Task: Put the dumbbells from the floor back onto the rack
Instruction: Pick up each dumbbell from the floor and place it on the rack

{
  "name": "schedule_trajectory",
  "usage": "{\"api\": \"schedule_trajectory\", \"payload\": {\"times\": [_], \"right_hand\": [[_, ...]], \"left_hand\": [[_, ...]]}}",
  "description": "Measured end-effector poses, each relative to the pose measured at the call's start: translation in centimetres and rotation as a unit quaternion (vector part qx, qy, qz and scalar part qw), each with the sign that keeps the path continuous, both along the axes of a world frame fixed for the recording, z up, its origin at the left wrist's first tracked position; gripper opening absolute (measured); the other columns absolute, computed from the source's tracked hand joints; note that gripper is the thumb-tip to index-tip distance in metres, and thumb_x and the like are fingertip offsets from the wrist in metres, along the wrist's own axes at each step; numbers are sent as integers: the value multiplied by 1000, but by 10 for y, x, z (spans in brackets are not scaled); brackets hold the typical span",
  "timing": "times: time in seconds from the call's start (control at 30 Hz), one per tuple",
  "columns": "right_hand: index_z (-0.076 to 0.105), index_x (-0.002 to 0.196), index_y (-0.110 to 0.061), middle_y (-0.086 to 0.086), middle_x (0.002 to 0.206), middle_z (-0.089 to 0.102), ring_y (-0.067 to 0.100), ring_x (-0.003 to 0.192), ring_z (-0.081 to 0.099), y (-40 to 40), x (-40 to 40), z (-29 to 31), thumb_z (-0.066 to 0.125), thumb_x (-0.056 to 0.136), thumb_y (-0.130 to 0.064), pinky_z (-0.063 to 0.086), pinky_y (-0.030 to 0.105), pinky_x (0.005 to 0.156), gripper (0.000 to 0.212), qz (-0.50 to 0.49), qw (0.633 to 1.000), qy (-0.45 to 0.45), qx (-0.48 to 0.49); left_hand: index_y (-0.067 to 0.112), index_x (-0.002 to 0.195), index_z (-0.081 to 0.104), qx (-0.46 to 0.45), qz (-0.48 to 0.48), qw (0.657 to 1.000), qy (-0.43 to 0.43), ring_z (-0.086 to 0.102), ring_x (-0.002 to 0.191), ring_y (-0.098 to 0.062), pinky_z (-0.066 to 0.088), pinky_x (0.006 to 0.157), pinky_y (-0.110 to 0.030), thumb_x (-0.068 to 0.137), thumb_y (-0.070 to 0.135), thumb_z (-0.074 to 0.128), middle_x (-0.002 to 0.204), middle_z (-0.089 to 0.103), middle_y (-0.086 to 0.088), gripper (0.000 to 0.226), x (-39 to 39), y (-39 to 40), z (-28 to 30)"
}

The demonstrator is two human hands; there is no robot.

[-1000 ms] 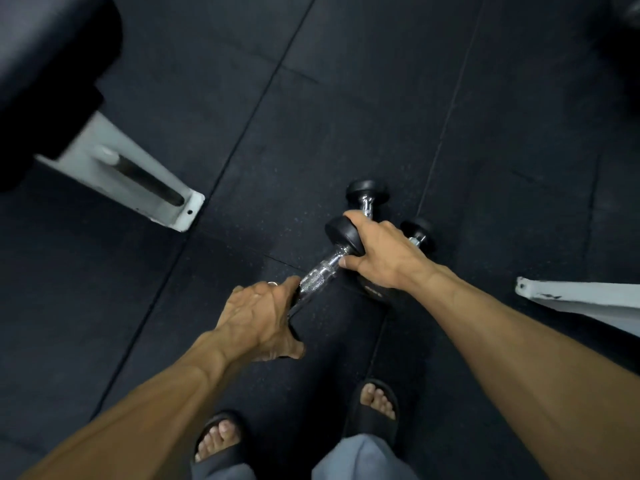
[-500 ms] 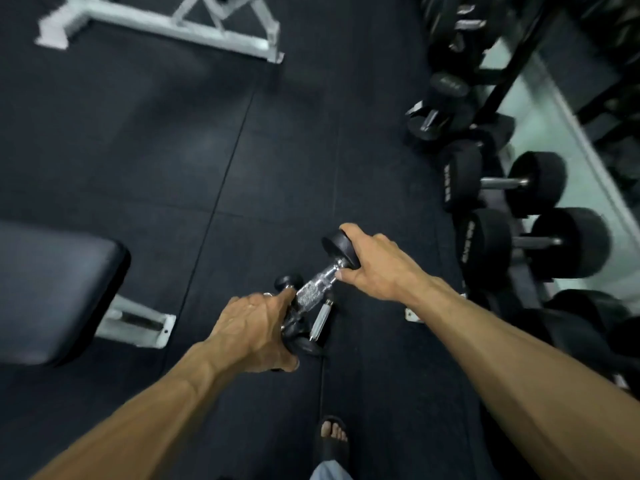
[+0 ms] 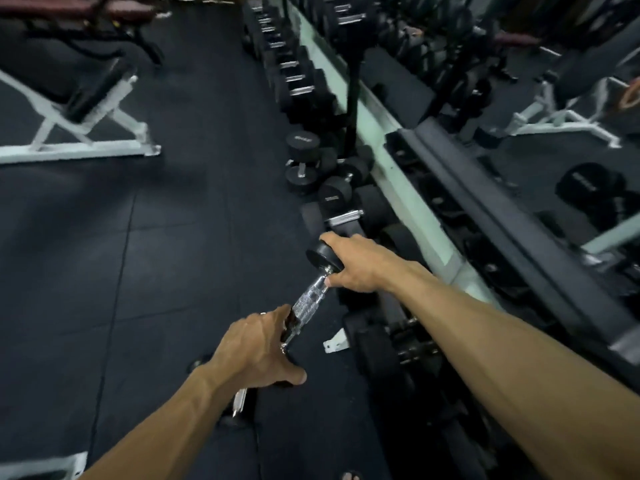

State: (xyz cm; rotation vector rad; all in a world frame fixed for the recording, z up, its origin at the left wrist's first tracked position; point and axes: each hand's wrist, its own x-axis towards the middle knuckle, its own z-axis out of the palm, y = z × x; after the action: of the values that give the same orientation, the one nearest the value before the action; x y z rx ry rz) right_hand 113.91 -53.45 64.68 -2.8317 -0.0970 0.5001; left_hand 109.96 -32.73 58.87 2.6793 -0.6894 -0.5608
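Observation:
A small dumbbell (image 3: 308, 301) with a knurled chrome handle and black ends is held up off the floor between both hands. My right hand (image 3: 356, 263) grips its far black end. My left hand (image 3: 258, 348) covers the near end. A second small dumbbell (image 3: 240, 400) lies on the floor below my left wrist, mostly hidden by it. The dumbbell rack (image 3: 450, 188) runs along the right, its dark rails slanting from near right to far centre, with black dumbbells on its lower tier.
Several large black dumbbells (image 3: 332, 194) sit on the floor and low tier beside the rack. A white-framed bench (image 3: 86, 119) stands at the left. Black rubber floor (image 3: 173, 237) spreads between them. A mirror behind the rack reflects more equipment.
The view has swung up and right from the floor to the rack. Both hands have carried the small dumbbell up and toward the rack. The second dumbbell stays on the floor.

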Motion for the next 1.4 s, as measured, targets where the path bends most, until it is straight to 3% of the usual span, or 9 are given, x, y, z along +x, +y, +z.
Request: {"api": "schedule_trajectory", "payload": {"times": [0.13,0.37,0.5,0.63,0.8,0.97,1.2,1.4], "right_hand": [[30,149,-20,14,127,56,36,122,52,-103,5,25,72,86,-38,42,38,93,78,-32,999,0,-25],[28,151,-21,13,132,58,33,118,56,-262,-14,54,72,86,-38,46,40,96,80,-103,994,13,-46],[40,138,-24,10,119,64,30,105,60,-325,-29,53,75,83,-36,48,36,87,67,-137,990,16,-40],[43,134,-24,8,112,65,28,98,60,-373,-40,53,75,82,-34,50,40,87,61,-170,985,12,-32],[38,139,-22,12,112,62,32,102,58,-418,-35,52,74,85,-33,48,40,89,66,-194,980,9,-46],[39,137,-22,6,98,67,29,93,64,-454,-29,35,73,84,-32,52,43,88,64,-230,973,14,-28],[45,133,-20,6,105,65,28,94,63,-471,-26,10,77,82,-34,53,44,89,62,-250,967,43,-5],[45,132,-20,6,107,63,28,96,63,-468,-17,13,78,81,-36,53,45,90,62,-257,964,63,-25]], "left_hand": [[26,88,47,-25,-32,999,5,56,65,-13,45,61,-29,48,57,76,70,57,9,58,16,-102,17],[24,103,46,-36,-116,993,9,60,80,-20,50,75,-35,51,58,75,83,62,7,68,25,-265,31],[23,100,46,-28,-159,987,4,60,77,-21,52,72,-35,51,57,75,80,63,5,67,24,-331,30],[23,91,42,-21,-189,982,13,58,69,-18,52,67,-36,51,55,75,72,59,6,61,30,-380,31],[22,102,47,-18,-212,977,2,60,79,-23,52,73,-37,52,57,77,82,60,3,69,43,-430,30],[22,97,48,-7,-226,974,-3,59,70,-20,53,69,-37,52,53,76,74,60,6,62,58,-463,22],[25,88,48,16,-247,969,6,60,66,-18,48,63,-31,50,53,73,69,61,7,53,70,-472,13],[27,107,50,18,-250,968,20,57,78,-19,51,74,-35,55,58,74,79,61,8,65,74,-467,16]]}}
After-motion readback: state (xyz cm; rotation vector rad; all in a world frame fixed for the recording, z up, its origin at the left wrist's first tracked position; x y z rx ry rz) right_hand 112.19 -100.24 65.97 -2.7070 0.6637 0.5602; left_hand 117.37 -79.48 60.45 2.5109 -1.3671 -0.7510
